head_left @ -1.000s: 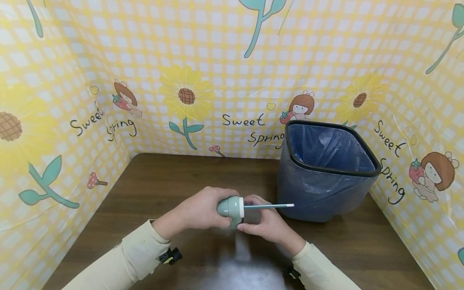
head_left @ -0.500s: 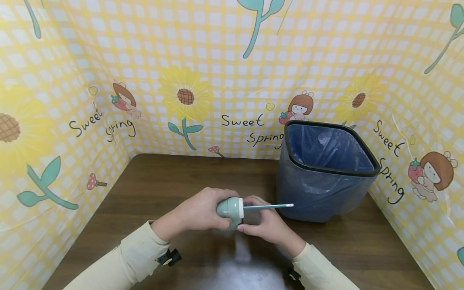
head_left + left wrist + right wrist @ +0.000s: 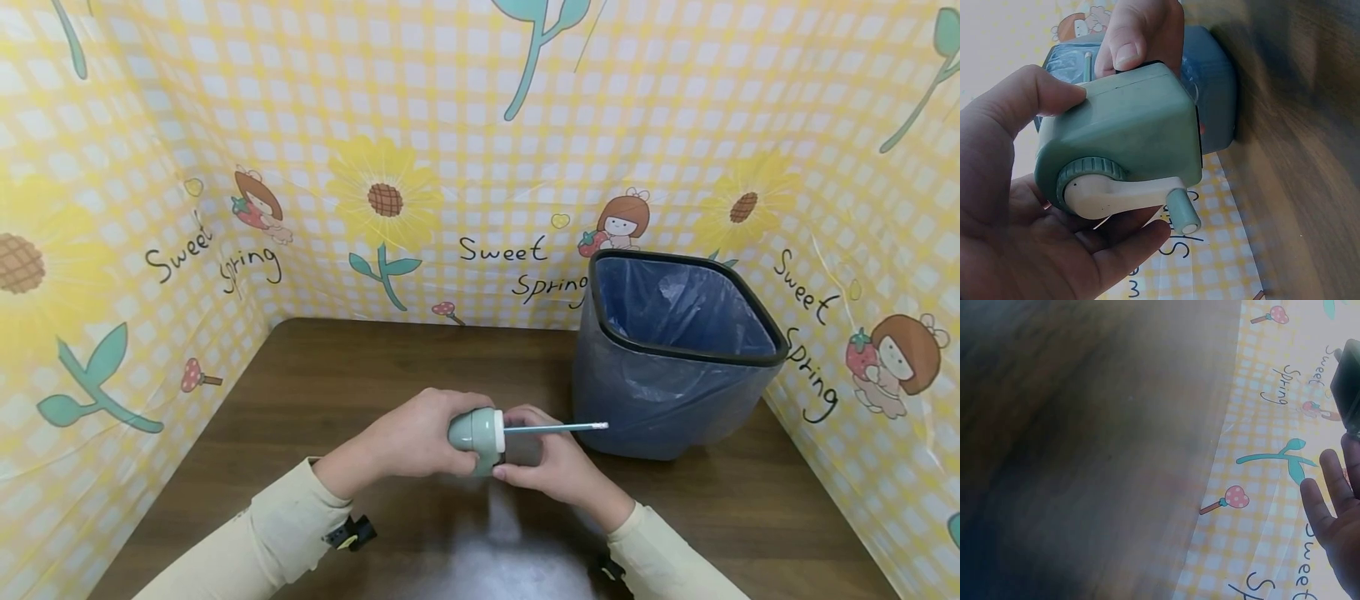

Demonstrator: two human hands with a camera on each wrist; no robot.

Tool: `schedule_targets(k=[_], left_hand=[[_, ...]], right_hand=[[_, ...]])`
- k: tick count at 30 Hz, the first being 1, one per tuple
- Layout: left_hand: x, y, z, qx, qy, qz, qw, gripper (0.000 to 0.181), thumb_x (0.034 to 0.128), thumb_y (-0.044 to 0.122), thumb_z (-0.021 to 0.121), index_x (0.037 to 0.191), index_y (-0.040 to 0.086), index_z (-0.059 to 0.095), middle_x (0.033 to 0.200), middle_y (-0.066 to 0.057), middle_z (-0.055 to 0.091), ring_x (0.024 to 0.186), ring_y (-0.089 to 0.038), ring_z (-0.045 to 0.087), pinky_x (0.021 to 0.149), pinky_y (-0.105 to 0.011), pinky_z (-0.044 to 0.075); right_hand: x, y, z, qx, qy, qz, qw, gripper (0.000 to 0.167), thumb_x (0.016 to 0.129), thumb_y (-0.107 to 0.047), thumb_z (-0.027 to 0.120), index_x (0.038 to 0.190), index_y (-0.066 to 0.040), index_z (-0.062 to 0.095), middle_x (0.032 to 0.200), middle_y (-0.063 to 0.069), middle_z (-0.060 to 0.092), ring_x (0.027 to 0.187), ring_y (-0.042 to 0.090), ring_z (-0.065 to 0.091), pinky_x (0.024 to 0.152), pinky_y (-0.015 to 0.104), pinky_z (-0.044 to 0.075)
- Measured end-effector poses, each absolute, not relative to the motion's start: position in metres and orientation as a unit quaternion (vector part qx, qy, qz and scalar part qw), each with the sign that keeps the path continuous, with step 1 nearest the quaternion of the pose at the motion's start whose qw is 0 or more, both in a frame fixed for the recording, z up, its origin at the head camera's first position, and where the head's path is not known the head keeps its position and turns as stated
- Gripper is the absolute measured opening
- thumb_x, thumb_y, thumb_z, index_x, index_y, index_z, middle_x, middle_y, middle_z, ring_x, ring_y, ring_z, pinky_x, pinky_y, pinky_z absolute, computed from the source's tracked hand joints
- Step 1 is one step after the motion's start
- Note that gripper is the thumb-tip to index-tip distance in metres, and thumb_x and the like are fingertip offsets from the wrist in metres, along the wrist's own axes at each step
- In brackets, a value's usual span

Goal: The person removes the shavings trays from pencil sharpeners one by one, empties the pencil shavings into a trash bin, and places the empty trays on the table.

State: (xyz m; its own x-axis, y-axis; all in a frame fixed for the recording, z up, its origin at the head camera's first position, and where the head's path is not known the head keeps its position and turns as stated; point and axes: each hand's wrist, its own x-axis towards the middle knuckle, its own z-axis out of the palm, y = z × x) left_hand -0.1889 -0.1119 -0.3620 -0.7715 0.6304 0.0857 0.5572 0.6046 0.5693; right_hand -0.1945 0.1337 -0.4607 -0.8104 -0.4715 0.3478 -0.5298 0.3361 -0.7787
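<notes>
A pale green hand-crank pencil sharpener (image 3: 474,430) is held above the table between both hands. A blue-green pencil (image 3: 558,427) sticks out of its white front, pointing right. My left hand (image 3: 423,433) grips the sharpener's body, thumb on one side and fingers on the other. In the left wrist view, the white crank (image 3: 1119,195) with its green knob faces that palm. My right hand (image 3: 558,462) pinches a dark, see-through box-shaped part (image 3: 522,452) at the sharpener's front, below the pencil. The right wrist view catches only some fingers (image 3: 1317,509) and a dark corner at its edge.
A blue-grey bin (image 3: 667,408) with a black rim and a clear plastic liner stands on the right, just behind the pencil's end. The brown wooden table (image 3: 360,358) is enclosed by yellow checked cloth (image 3: 480,167) at the back and sides.
</notes>
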Motion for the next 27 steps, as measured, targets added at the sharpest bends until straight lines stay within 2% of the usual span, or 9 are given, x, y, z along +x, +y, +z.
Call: schedule_targets(k=[4, 11, 16, 27], left_hand=[[-0.1888, -0.112, -0.3614, 0.33, 0.894, 0.296, 0.062, 0.055, 0.0736, 0.024, 0.078, 0.126, 0.031, 0.064, 0.093, 0.017, 0.065, 0.076, -0.007, 0.06, 0.064, -0.027, 0.05], [-0.1891, -0.1117, -0.3597, 0.327, 0.894, 0.301, 0.067, 0.054, 0.0743, 0.025, 0.078, 0.125, 0.032, 0.064, 0.094, 0.017, 0.065, 0.077, -0.008, 0.06, 0.065, -0.028, 0.051], [-0.1898, -0.1128, -0.3589, 0.326, 0.892, 0.303, 0.073, 0.052, 0.0744, 0.025, 0.079, 0.123, 0.034, 0.064, 0.093, 0.017, 0.066, 0.076, -0.008, 0.061, 0.064, -0.028, 0.051], [-0.1924, -0.116, -0.359, 0.311, 0.894, 0.313, 0.079, 0.052, 0.0743, 0.025, 0.079, 0.124, 0.032, 0.065, 0.095, 0.016, 0.066, 0.079, -0.009, 0.062, 0.067, -0.03, 0.053]], right_hand=[[-0.1941, 0.1339, -0.4594, 0.302, -0.818, 0.489, 0.025, 0.056, 0.08, -0.037, 0.089, 0.129, -0.031, 0.061, 0.128, -0.014, 0.061, 0.122, 0.011, 0.058, 0.108, 0.042, 0.044], [-0.1932, 0.1341, -0.4573, 0.297, -0.818, 0.493, 0.026, 0.056, 0.081, -0.036, 0.089, 0.129, -0.026, 0.062, 0.128, -0.012, 0.061, 0.122, 0.013, 0.057, 0.107, 0.043, 0.044], [-0.1946, 0.1345, -0.4574, 0.296, -0.819, 0.492, 0.019, 0.055, 0.081, -0.038, 0.088, 0.128, -0.028, 0.062, 0.127, -0.014, 0.061, 0.122, 0.012, 0.057, 0.108, 0.043, 0.044], [-0.1948, 0.1391, -0.4553, 0.284, -0.814, 0.507, 0.013, 0.055, 0.08, -0.035, 0.089, 0.127, -0.027, 0.061, 0.126, -0.013, 0.062, 0.123, 0.013, 0.057, 0.109, 0.053, 0.041]])
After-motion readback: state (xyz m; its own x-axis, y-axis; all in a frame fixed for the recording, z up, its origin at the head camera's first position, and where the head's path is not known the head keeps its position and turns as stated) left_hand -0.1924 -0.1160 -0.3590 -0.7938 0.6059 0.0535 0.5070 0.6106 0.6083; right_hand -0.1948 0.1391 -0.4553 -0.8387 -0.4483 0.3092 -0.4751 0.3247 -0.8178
